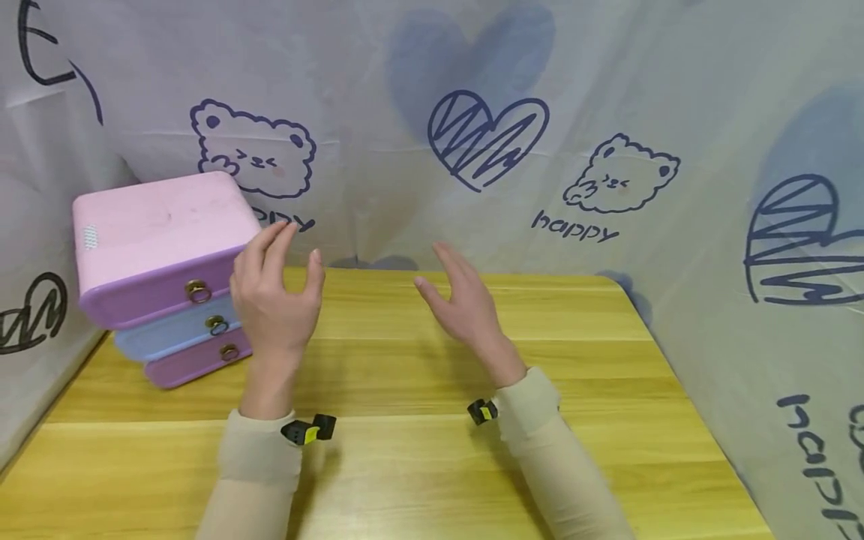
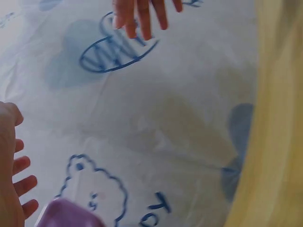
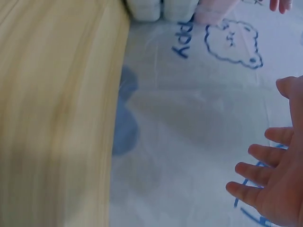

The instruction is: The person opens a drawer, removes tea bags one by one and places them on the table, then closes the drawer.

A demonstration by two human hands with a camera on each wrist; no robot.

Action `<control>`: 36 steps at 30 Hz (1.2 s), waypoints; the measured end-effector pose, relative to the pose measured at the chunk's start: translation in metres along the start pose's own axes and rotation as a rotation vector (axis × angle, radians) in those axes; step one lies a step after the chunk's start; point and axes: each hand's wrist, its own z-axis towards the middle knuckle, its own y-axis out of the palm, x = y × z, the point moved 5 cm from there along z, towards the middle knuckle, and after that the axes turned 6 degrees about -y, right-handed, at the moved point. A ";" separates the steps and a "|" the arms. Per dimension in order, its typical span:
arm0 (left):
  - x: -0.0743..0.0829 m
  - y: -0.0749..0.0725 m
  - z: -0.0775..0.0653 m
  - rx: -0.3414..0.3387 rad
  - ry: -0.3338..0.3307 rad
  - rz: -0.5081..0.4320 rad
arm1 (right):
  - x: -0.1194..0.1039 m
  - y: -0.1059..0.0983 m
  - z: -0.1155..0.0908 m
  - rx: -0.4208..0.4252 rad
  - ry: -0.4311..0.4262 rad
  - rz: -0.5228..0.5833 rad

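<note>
Both hands are raised above a wooden table (image 1: pixel 405 450), apart from each other and holding nothing. My left hand (image 1: pixel 277 300) is nearest a small drawer cabinet (image 1: pixel 162 225) and covers part of its right side in the head view. The cabinet has a pink top, a purple upper drawer, a blue middle drawer and a purple lower drawer, each with a round metal pull. My right hand (image 1: pixel 466 300) hovers over the middle of the table, thumb spread from the fingers. In the right wrist view its fingers (image 3: pixel 260 175) are extended and slightly parted.
A pale cloth (image 1: pixel 378 195) with printed hearts, bears and lettering hangs behind the table and along both sides. The table's back right corner (image 1: pixel 607 285) is rounded. Dark bands with yellow marks (image 1: pixel 310 431) sit at both wrists, near the cream sleeves.
</note>
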 end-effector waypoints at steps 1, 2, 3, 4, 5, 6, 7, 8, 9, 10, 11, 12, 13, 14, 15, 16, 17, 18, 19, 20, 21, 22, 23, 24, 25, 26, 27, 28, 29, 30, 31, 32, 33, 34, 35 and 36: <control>0.001 -0.007 0.004 0.047 -0.006 -0.014 | -0.005 0.001 0.003 0.009 -0.019 0.022; 0.003 -0.015 0.008 0.093 -0.011 -0.025 | -0.009 0.003 0.005 0.020 -0.036 0.047; 0.005 -0.022 0.011 0.139 -0.021 -0.046 | -0.014 0.004 0.008 0.031 -0.052 0.070; 0.007 -0.029 0.014 0.179 -0.030 -0.062 | -0.018 0.006 0.010 0.040 -0.064 0.092; 0.009 -0.036 0.017 0.216 -0.038 -0.078 | -0.023 0.007 0.012 0.051 -0.077 0.115; 0.011 -0.042 0.019 0.247 -0.046 -0.089 | -0.028 0.009 0.015 0.060 -0.088 0.138; 0.013 -0.048 0.021 0.275 -0.056 -0.097 | -0.032 0.010 0.017 0.070 -0.096 0.155; 0.015 -0.054 0.023 0.298 -0.066 -0.104 | -0.037 0.012 0.018 0.077 -0.104 0.170; 0.016 -0.060 0.024 0.318 -0.076 -0.109 | -0.041 0.013 0.021 0.081 -0.111 0.183; 0.017 -0.065 0.026 0.336 -0.086 -0.108 | -0.046 0.015 0.023 0.085 -0.121 0.198; 0.016 -0.070 0.027 0.352 -0.098 -0.104 | -0.051 0.017 0.025 0.088 -0.130 0.215; 0.014 -0.074 0.028 0.369 -0.111 -0.095 | -0.055 0.020 0.027 0.086 -0.134 0.229; 0.011 -0.078 0.028 0.386 -0.125 -0.084 | -0.059 0.023 0.029 0.084 -0.139 0.244; 0.007 -0.082 0.029 0.407 -0.133 -0.070 | -0.062 0.026 0.031 0.077 -0.140 0.260; 0.002 -0.086 0.029 0.425 -0.143 -0.056 | -0.066 0.030 0.034 0.068 -0.138 0.282; -0.003 -0.089 0.030 0.444 -0.151 -0.043 | -0.069 0.034 0.036 0.056 -0.134 0.308; -0.009 -0.093 0.030 0.462 -0.164 -0.028 | -0.072 0.039 0.038 0.041 -0.122 0.335; -0.015 -0.096 0.031 0.485 -0.169 -0.016 | -0.075 0.043 0.039 0.024 -0.105 0.363; -0.021 -0.099 0.031 0.504 -0.176 0.001 | -0.077 0.048 0.041 0.009 -0.089 0.391; -0.027 -0.102 0.032 0.524 -0.185 0.013 | -0.080 0.052 0.043 -0.007 -0.070 0.419; -0.033 -0.105 0.032 0.541 -0.195 0.015 | -0.082 0.057 0.045 -0.019 -0.053 0.450; -0.039 -0.108 0.032 0.559 -0.207 0.024 | -0.084 0.061 0.046 -0.031 -0.032 0.477; -0.045 -0.111 0.032 0.572 -0.224 0.033 | -0.086 0.065 0.048 -0.042 -0.010 0.502; -0.051 -0.113 0.031 0.586 -0.237 0.039 | -0.089 0.069 0.050 -0.050 0.005 0.523; -0.056 -0.115 0.031 0.590 -0.260 0.050 | -0.090 0.073 0.051 -0.055 0.022 0.539; -0.061 -0.116 0.030 0.591 -0.285 0.054 | -0.092 0.077 0.053 -0.062 0.040 0.555; -0.066 -0.117 0.028 0.584 -0.318 0.058 | -0.094 0.081 0.055 -0.070 0.058 0.569; -0.071 -0.118 0.027 0.567 -0.364 0.064 | -0.096 0.085 0.057 -0.082 0.077 0.577; -0.077 -0.117 0.026 0.539 -0.414 0.058 | -0.098 0.088 0.059 -0.091 0.092 0.587; -0.081 -0.117 0.025 0.509 -0.470 0.050 | -0.101 0.092 0.061 -0.100 0.105 0.595; -0.086 -0.116 0.024 0.477 -0.524 0.044 | -0.103 0.095 0.063 -0.110 0.120 0.608; -0.090 -0.115 0.023 0.445 -0.578 0.025 | -0.106 0.098 0.065 -0.121 0.134 0.629; -0.094 -0.114 0.022 0.412 -0.633 0.004 | -0.109 0.101 0.067 -0.132 0.146 0.653; -0.098 -0.112 0.021 0.385 -0.691 -0.021 | -0.111 0.104 0.070 -0.140 0.162 0.681; -0.102 -0.111 0.021 0.368 -0.746 -0.058 | -0.114 0.107 0.072 -0.146 0.180 0.711; -0.105 -0.110 0.021 0.365 -0.797 -0.110 | -0.117 0.110 0.074 -0.152 0.197 0.741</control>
